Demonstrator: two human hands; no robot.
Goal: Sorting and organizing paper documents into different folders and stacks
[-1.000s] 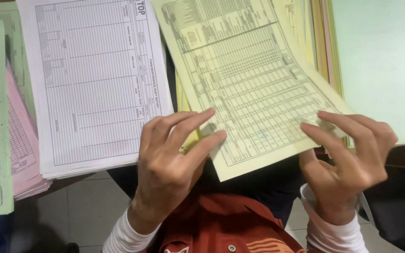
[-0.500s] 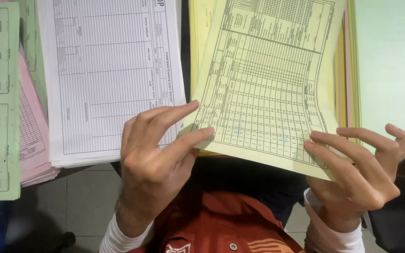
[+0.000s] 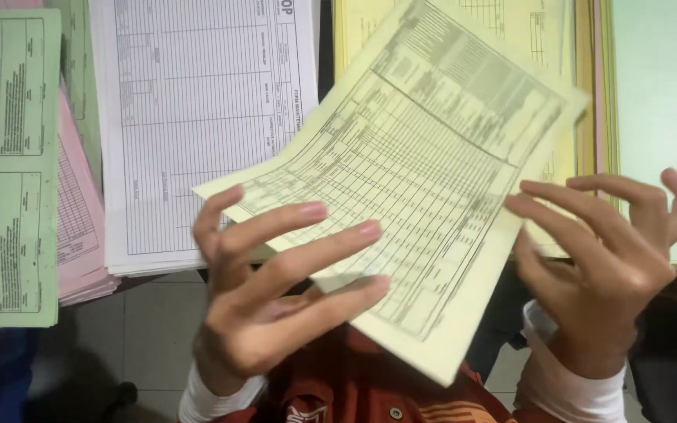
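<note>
Both hands are spread wide. The left hand (image 3: 276, 290) lies with its fingers (image 3: 331, 243) flat on the printed face of the yellow form sheet (image 3: 425, 196) near its lower left; whether the thumb pinches from beneath cannot be told. The right hand (image 3: 605, 258) touches the sheet's right edge with splayed fingertips. The sheet hangs tilted above the counter (image 3: 660, 102), long axis running lower left to upper right, over the yellow stack (image 3: 526, 31), beside the white stack (image 3: 205, 117)
</note>
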